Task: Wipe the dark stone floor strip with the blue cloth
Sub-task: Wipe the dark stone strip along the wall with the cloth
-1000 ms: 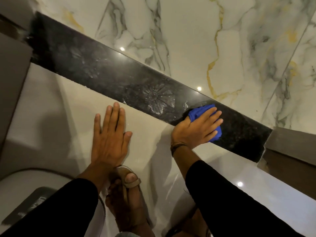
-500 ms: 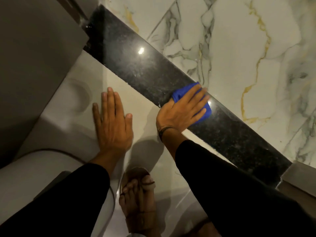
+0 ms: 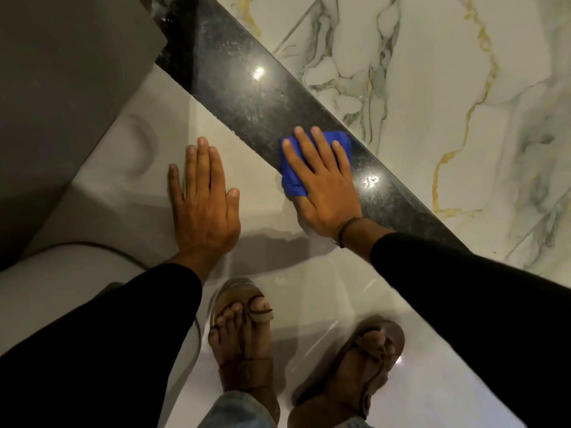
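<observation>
The dark stone floor strip (image 3: 244, 84) runs diagonally from the upper left to the right edge, between pale tiles. A folded blue cloth (image 3: 341, 142) lies on its near half, partly over the strip's near edge. My right hand (image 3: 321, 183) presses flat on the cloth, fingers spread and pointing away from me, covering most of it. My left hand (image 3: 202, 199) rests flat on the pale tile just left of the strip, fingers together, holding nothing. Black sleeves cover both forearms.
A grey door or panel (image 3: 68, 75) fills the upper left and meets the strip's far end. White marble with gold and grey veins (image 3: 448, 103) lies beyond the strip. My two sandalled feet (image 3: 244, 332) stand below the hands. A white rounded fixture (image 3: 61, 288) sits at the lower left.
My right hand has slid the blue cloth along the strip toward its upper-left end. The view has swung with it, and my left hand has stayed flat on the pale tile.
</observation>
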